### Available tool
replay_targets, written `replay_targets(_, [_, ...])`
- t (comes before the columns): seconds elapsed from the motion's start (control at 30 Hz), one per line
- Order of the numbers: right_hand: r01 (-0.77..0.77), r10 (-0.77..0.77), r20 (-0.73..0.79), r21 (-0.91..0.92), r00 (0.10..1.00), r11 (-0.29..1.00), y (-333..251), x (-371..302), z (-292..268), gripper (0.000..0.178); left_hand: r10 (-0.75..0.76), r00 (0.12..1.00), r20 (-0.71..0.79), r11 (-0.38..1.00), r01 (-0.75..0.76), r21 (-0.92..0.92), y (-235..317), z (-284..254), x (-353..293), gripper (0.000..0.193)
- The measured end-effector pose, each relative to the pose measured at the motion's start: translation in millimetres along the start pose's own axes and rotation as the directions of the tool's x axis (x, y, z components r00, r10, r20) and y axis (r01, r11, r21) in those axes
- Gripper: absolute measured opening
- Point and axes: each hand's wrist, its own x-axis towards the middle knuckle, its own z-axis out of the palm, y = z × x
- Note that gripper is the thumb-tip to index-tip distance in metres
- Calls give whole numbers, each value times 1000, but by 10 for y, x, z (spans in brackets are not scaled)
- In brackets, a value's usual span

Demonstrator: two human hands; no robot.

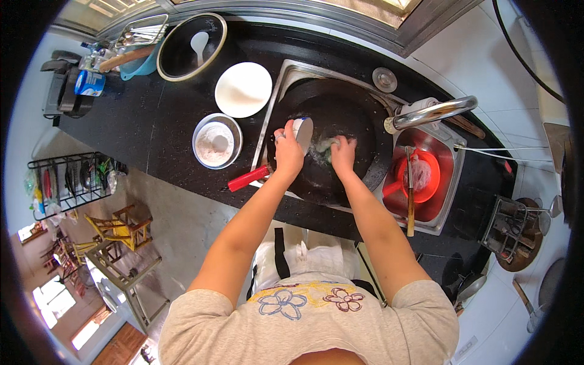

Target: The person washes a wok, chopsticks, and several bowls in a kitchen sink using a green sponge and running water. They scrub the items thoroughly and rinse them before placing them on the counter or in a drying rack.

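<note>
A big dark wok (pixel 340 100) with some water in it sits in the left sink basin (pixel 267 131), its red handle (pixel 248 179) sticking out to the near left. Over the wok, my left hand (pixel 289 151) grips a small white bowl (pixel 305 132) with blue on its outside, tipped on its side. Beside it, my right hand (pixel 343 152) is low in the wok, fingers bunched round a pale greenish wad like a cloth or scrubber (pixel 327 145). Splashing water blurs the space between both hands.
Left of the sink stand a white plate (pixel 243 90), stacked bowls (pixel 214 145) and a black round pot (pixel 190 61) with a white rice paddle (pixel 199 45). A faucet (pixel 435 114) arches over the right basin, where a red strainer (pixel 429 176) lies under a wooden-handled tool (pixel 410 204).
</note>
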Motion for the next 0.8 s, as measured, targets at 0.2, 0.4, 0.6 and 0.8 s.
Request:
replay_targets(0.2, [-62, 56, 27, 523, 998, 850, -25, 60, 9, 35, -142, 983, 114, 976, 158, -150, 147, 410, -49, 40])
replay_targets(0.4, [-91, 70, 58, 598, 996, 796, -179, 148, 269, 33, -224, 957, 185, 924, 269, -271, -12, 638, -92, 50])
replay_targets(0.6, [-323, -77, 497, 665, 864, 674, 105, 388, 435, 30, -150, 979, 139, 891, 195, -410, -187, 787, -108, 51])
replay_targets(0.8, [416, -379, 542, 59, 750, 908, -78, 224, 154, 20, 53, 969, 243, 898, 60, -436, -241, 568, 53, 44])
